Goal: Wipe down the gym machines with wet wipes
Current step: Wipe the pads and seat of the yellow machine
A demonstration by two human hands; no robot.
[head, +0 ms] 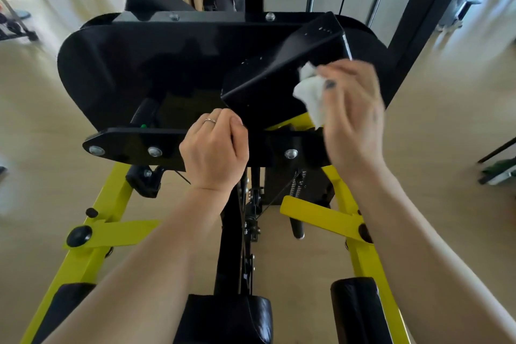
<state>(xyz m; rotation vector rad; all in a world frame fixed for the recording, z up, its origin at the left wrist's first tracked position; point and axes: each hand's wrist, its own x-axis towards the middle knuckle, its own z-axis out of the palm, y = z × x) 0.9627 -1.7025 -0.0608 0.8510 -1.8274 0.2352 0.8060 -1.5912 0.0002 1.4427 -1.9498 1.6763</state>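
Two hands of mine work at the gym machine (145, 64), its broad black plates glossy and smooth, round-headed bolts along the front bar. My right hand (352, 117) pinches a crumpled white wet wipe (310, 92), soft and creased, against the angled black metal bracket (282, 64) with its flat faces and sharp edges. My left hand (214, 148), a thin ring on one finger, curls its fingers over the bracket's lower corner. Below, yellow painted frame tubes (83, 265) splay outward, with padded black rollers (354, 310) beside them. Pale wooden floor (36, 120) lies around.
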